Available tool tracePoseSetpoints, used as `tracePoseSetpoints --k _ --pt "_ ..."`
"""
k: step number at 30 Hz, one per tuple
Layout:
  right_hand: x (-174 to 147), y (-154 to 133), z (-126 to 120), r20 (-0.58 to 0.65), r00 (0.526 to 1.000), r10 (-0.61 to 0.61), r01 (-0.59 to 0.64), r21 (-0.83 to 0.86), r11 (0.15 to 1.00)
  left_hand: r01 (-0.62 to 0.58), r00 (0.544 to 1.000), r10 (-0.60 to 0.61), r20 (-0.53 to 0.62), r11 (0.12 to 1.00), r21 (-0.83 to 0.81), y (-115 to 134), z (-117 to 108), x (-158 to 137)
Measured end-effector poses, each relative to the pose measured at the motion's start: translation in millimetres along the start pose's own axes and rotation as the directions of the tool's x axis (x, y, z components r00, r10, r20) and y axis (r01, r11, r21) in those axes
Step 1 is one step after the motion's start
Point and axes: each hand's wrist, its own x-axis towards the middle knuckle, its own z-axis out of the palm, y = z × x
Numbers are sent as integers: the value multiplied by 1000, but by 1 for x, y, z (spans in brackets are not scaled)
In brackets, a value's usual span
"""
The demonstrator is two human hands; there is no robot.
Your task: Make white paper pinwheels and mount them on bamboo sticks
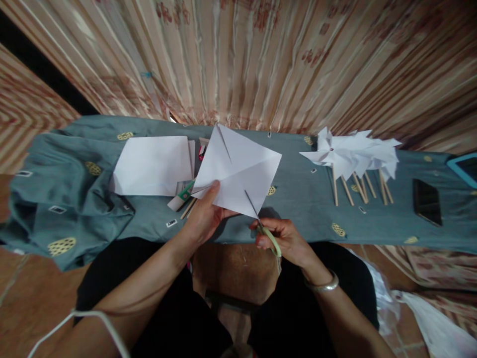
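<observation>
Where the cloth (290,199) spreads: pinwheels (357,154) lie at right on my remote feed.
Paper square (246,161): held above it, far corner slit.
Left hand (206,215): I pinch the paper near its left corner.
Right hand (286,237): closed around scissors (272,238), blade over the near corner.

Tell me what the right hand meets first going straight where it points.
Probably the white paper square, held by the left hand; the scissors in the right hand overlap it, though depth is unclear.
</observation>
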Motion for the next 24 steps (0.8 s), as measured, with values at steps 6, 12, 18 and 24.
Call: tracePoseSetpoints --k 6,12,18,24 --pt "1 0 0 1 1000 -18 18 -39 999 3 1000 -3 -7 1000 1 -1 0 0" --pt "1 0 0 12 996 -87 87 -72 994 0 1000 0 26 1000 7 -8 4 -4" --pt "0 -1 1 0 997 -76 76 -43 996 8 999 -8 34 1000 18 -9 3 -5" --pt "1 -1 3 -38 999 -16 17 16 1000 -5 999 4 38 1000 13 -7 4 -5"
